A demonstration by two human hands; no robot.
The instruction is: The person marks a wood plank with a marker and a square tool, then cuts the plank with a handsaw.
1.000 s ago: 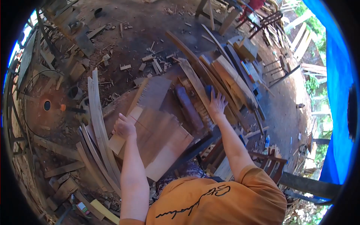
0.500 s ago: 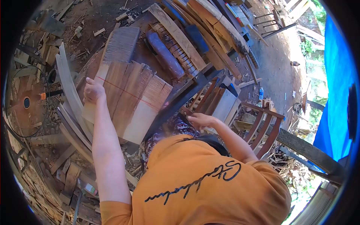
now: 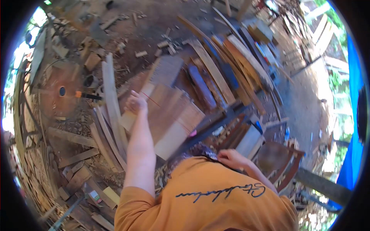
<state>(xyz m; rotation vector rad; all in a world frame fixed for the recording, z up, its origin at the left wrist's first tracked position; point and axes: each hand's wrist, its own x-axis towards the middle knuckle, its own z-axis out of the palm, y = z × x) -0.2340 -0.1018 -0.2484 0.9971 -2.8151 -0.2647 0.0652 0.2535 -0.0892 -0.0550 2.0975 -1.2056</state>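
Note:
A wide wooden panel [image 3: 169, 115] of joined boards lies tilted in front of me, with red lines drawn across it and a jagged far end. My left hand [image 3: 137, 103] is at the panel's left edge, its fingers curled on the wood and somewhat blurred. Beyond the panel, a grey weathered board [image 3: 166, 70] adjoins its far end. My right hand [image 3: 230, 158] is close to my waist, just off the orange shirt [image 3: 216, 196]. Its fingers are bent together, and whatever they hold, if anything, is hidden.
A round fan [image 3: 61, 91] stands at the left beside long pale planks [image 3: 112, 104]. A purple-blue rounded piece [image 3: 202, 86] and long timbers [image 3: 214, 71] lie beyond the panel. At the right are a brown wooden chair [image 3: 283, 161] and a blue tarp [image 3: 354, 115]. Scraps litter the ground.
The view has swung, so the panel and surroundings sit further right and lower. My left hand stays at the panel's edge. My right hand has drawn in closer to my waist.

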